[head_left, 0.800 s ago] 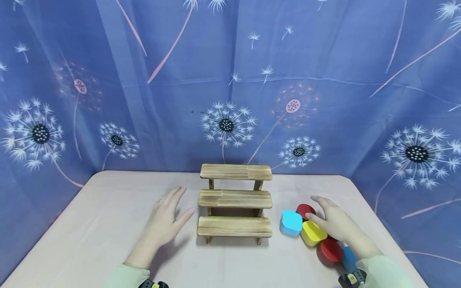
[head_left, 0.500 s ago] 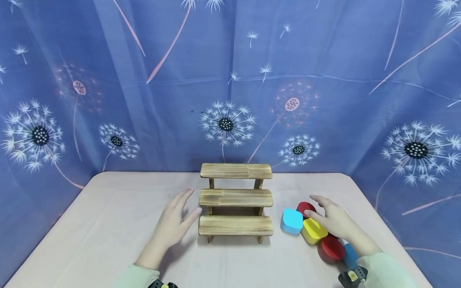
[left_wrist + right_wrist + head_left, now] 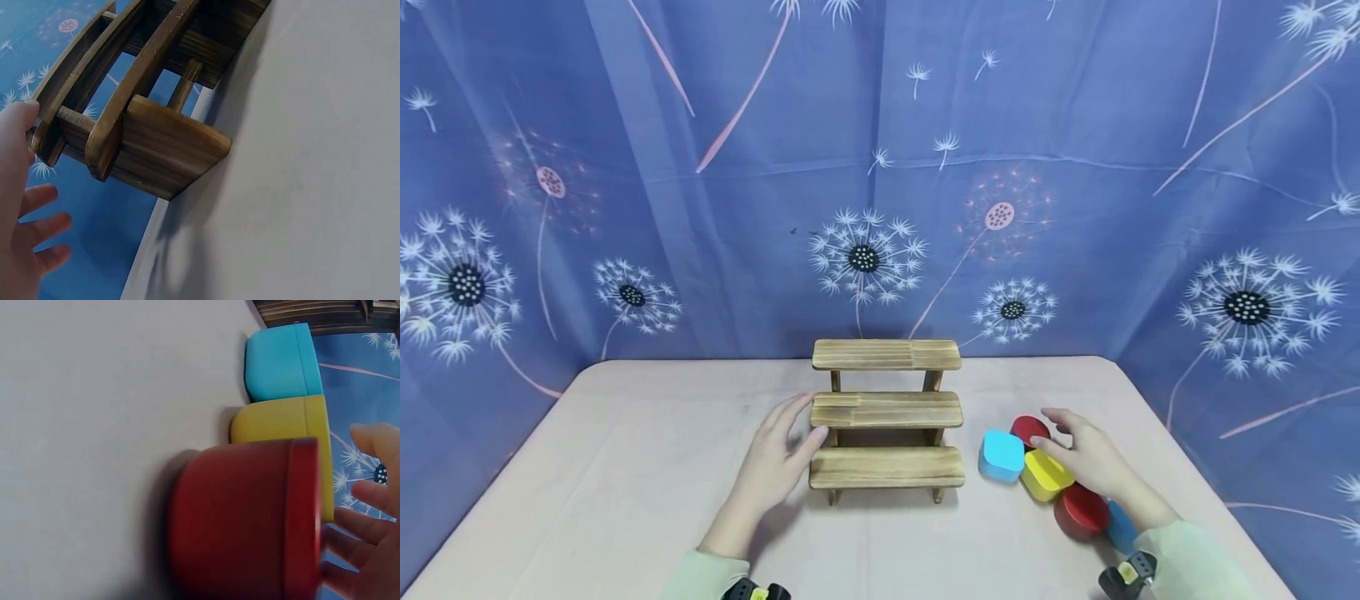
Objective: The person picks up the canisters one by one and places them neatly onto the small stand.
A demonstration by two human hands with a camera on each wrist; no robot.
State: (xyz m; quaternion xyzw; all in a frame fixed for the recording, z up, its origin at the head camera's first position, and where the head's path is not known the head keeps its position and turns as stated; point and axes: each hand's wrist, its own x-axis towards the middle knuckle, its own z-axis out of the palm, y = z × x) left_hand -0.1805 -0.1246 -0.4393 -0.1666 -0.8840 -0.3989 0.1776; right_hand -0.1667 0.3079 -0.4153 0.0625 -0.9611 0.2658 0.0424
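A three-step wooden display stand point(image 3: 887, 468) stands in the middle of the table. My left hand point(image 3: 772, 460) is at its left side, fingers loosely spread and holding nothing; in the left wrist view the thumb overlaps the end of a step of the stand point(image 3: 181, 140). On the right, my right hand point(image 3: 1093, 457) hovers over a group of lidded boxes with relaxed fingers, nothing gripped. Under and around it are a yellow box point(image 3: 1047, 477), a light blue box point(image 3: 1002, 456), a red round box point(image 3: 1082, 512) and another red round box point(image 3: 1028, 430). A darker blue box point(image 3: 1122, 528) is partly hidden by the right forearm.
A pale cloth covers the table point(image 3: 625, 483). Blue dandelion-print curtain point(image 3: 737, 233) hangs along the back and both sides. Black wrist devices point(image 3: 1129, 573) sit at both cuffs.
My left hand has moved right, from beside the stand up to its left edge. The right hand stays over the boxes with little movement. The head view has shifted slightly.
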